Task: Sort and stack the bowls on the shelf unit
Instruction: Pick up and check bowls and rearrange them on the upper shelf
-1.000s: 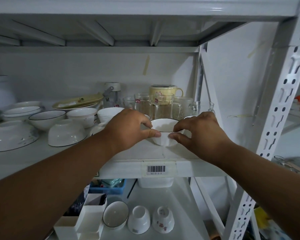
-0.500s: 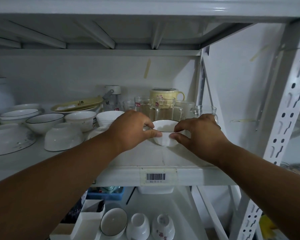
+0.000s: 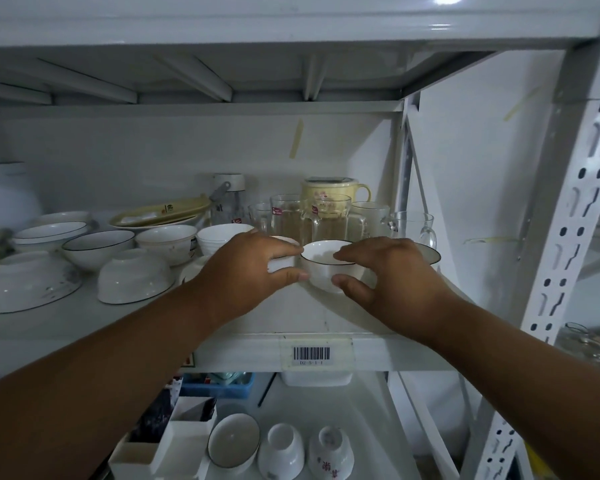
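Note:
A small white bowl with a dark rim (image 3: 324,271) stands upright on the middle shelf (image 3: 326,320). My left hand (image 3: 246,268) grips its left side with thumb and fingers. My right hand (image 3: 388,271) grips its right side, fingers over the rim and thumb low on the wall. Another small white bowl (image 3: 283,252) sits just left of it, mostly hidden by my left hand. A dark-rimmed bowl (image 3: 428,255) peeks out behind my right hand. Several more white bowls (image 3: 132,275) stand upright or upside down on the shelf's left half.
Glass cups (image 3: 291,220) and a yellow lidded mug (image 3: 329,194) stand right behind the held bowl. A yellow plate (image 3: 160,214) rests on bowls at the back. The lower shelf holds upturned cups (image 3: 281,450), a bowl (image 3: 232,439) and white boxes (image 3: 163,445). A perforated upright (image 3: 565,244) bounds the right.
Both hands have stayed on the small bowl. My right fingers have shifted up over its rim, and the view has tilted slightly upward.

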